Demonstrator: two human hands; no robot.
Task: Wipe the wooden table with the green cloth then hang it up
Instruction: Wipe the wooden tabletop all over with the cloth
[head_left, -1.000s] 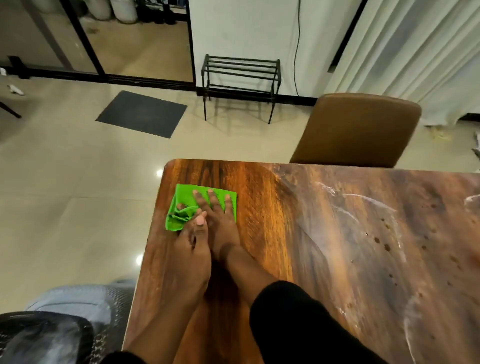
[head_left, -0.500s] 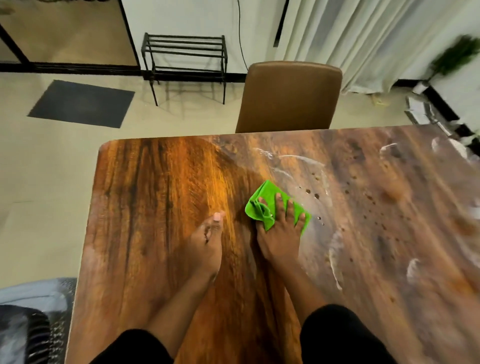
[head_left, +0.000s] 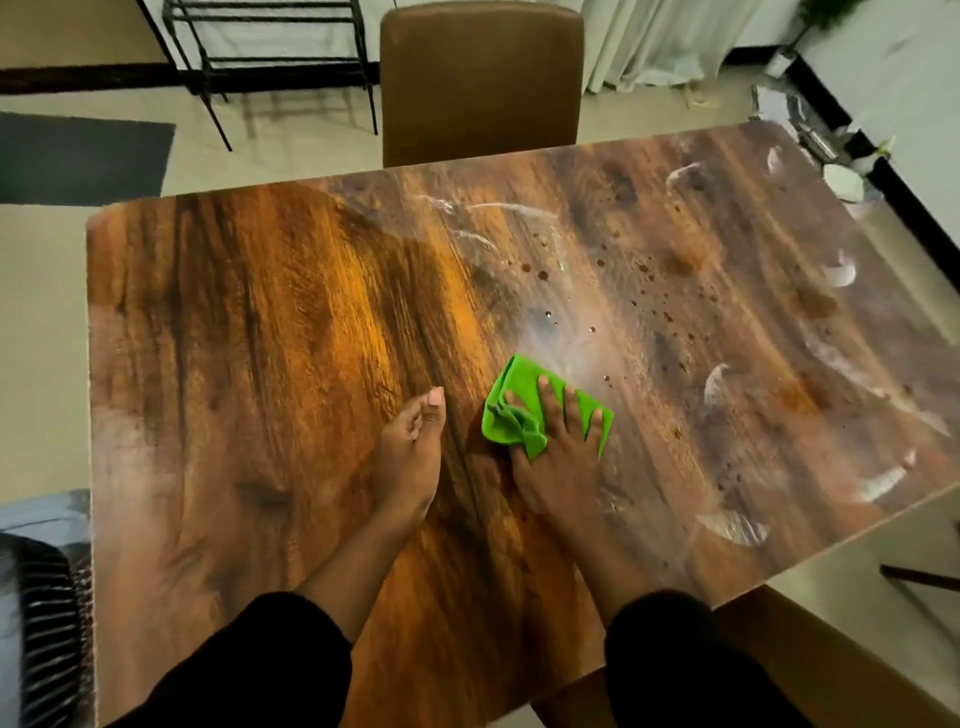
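The person wore a black top with plain, soft sleeves, seen over the near edge of the wooden table (head_left: 234, 338). The left sleeve (head_left: 249, 660) and right sleeve (head_left: 675, 654) both stopped mid-forearm, leaving the left hand (head_left: 410, 452) and right hand (head_left: 556, 467) bare.

Dim warm light, soft glare on the wooden table (head_left: 260, 364), blurred, bowed wide-angle edges
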